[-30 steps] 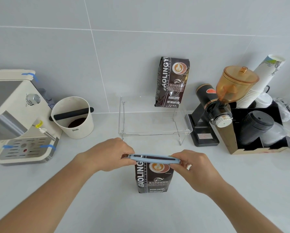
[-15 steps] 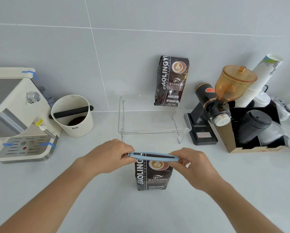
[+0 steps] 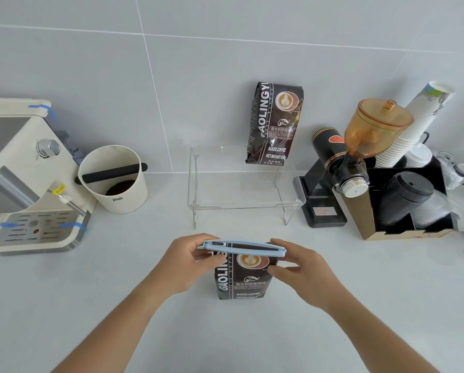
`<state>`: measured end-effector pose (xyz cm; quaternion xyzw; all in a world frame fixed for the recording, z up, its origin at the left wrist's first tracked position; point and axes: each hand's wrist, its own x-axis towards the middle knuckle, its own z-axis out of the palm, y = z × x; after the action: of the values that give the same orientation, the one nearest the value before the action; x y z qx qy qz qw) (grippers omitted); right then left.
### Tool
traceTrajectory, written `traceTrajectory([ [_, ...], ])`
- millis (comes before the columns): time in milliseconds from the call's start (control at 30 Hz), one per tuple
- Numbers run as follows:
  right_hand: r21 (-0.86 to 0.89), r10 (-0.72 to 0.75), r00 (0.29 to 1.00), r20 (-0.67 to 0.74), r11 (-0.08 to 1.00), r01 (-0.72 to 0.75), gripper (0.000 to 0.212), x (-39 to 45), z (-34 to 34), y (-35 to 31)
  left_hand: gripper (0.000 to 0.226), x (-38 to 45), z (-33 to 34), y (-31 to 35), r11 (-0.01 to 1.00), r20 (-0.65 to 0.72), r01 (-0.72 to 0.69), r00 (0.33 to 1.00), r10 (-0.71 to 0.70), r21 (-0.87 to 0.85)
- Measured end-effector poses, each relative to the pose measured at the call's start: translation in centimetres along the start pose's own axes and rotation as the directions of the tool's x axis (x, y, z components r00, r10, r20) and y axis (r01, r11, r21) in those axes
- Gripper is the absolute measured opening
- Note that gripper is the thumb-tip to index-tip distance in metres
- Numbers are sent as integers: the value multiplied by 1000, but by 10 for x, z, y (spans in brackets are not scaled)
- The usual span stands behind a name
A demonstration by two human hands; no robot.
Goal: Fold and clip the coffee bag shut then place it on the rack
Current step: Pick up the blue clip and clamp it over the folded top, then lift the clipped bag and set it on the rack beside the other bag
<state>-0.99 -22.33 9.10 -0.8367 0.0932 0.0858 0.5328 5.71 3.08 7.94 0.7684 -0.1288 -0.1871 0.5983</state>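
- Lower centre: coffee bag point(image 3: 243, 278) upright on pale grey countertop point(image 3: 91, 305).
- My left hand point(image 3: 183, 262) and right hand point(image 3: 305, 273) pinch the blue sealing clip point(image 3: 241, 246) ends atop it.
- Clear acrylic rack point(image 3: 241, 189) behind, against grey-tiled wall point(image 3: 118, 63).

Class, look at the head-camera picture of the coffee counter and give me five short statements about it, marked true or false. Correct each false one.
1. A blue clip lies across the top of the coffee bag on the counter. True.
2. The left hand and the right hand are at opposite ends of the clip. True.
3. The clear rack is bare. False: a second coffee bag stands at its back right.
4. The knock box is right of the rack. False: it is to the left.
5. The grinder has an amber hopper. True.
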Motion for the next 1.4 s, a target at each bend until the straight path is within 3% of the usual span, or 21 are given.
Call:
traceTrajectory([
  [100, 23, -27, 997, 74, 999, 25, 53, -2, 8, 6, 28, -4, 12, -10, 990, -35, 66, 997, -71, -125],
  [200, 32, -17, 999, 34, 999, 16, 48, -2, 14, 14, 34, -8, 22, -19, 972, -64, 127, 988, -142, -200],
  [467, 133, 18, 999, -38, 991, -13, 38, -9, 29, 25, 47, -23, 49, -33, 952, -210, 166, 952, -223, -259],
  [600, 97, 18, 999, -47, 995, -13, 28, -13, 34, 28, 47, -28, 59, -36, 948, -274, 166, 931, -241, -271],
  [867, 14, -3, 994, -110, 1000, 5, 25, -14, 31, 19, 41, -29, 60, -20, 961, -314, 94, 933, -176, -261],
  [1400, 23, -220, 962, -161, 974, 226, 19, 5, -4, -69, 31, -15, 30, 75, 942, -437, -189, 898, 52, -276],
])
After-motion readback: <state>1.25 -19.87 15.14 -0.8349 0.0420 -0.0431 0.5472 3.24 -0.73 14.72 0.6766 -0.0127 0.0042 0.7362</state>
